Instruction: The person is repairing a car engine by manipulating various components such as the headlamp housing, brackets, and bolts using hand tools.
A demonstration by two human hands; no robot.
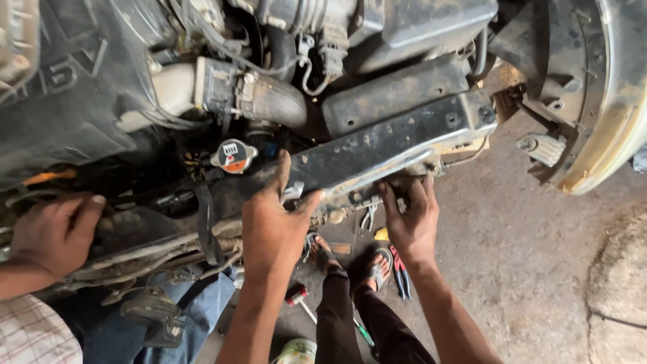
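Black crossbar (377, 145) at centre; silver cap (233, 156) with orange patch, left of centre; red-handled pliers (400, 271) lower centre; checked white sleeve (30, 334), blue jeans (162, 317) lower left.

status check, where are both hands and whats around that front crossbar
Left hand gripping the black front crossbar from above. Right hand under its lower edge. Another person's hand on the frame at left; pliers on the floor below.

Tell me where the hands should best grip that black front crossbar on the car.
Probably along the lower front edge of the black crossbar, from below and in front. It runs tilted across the engine bay, its top crowded by hoses and the radiator cap. The left hand and right hand already sit along that edge.
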